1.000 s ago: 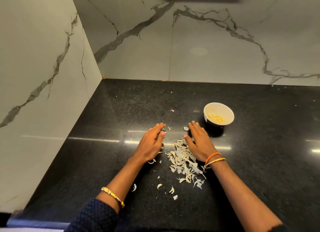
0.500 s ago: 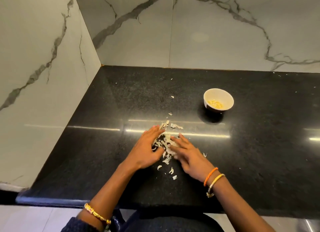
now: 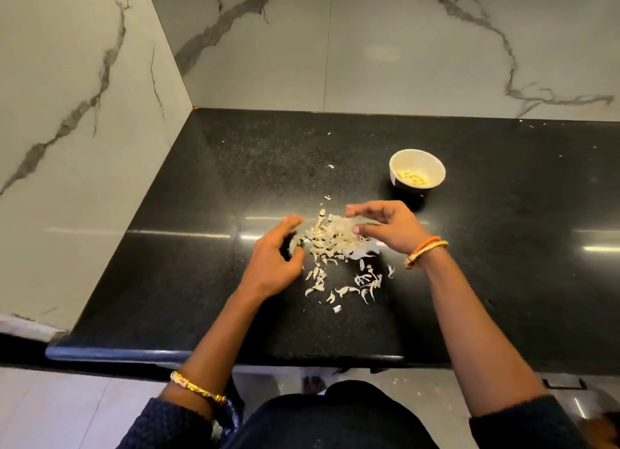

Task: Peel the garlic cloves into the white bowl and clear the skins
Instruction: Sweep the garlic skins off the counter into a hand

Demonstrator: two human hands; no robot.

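Both hands work the heap of garlic skins [image 3: 335, 239] in the middle of the black worktop [image 3: 503, 264]. The left hand [image 3: 273, 264] curls in against the heap's left edge, fingers bent round the papery scraps; the right hand [image 3: 385, 227] is raised over the right side, thumb and fingers closing on a tuft of skins. How much each grip really holds is hard to tell, since the pile hides the fingertips.

The white bowl [image 3: 417, 168] stands well apart, behind and to the right, with the peeled cloves [image 3: 411, 178] lying in it, so the peeling looks finished and clearing is the step in hand. To do it well, the hands should squeeze the heap together and lift it as one, then sweep up the loose skins [image 3: 365, 282] nearer the front edge and the few flecks further back.

Half a second ago the hands lay flat and close together, pushing the skins inward; now they have parted and begun to cup and lift, with more skins scattered towards the front.
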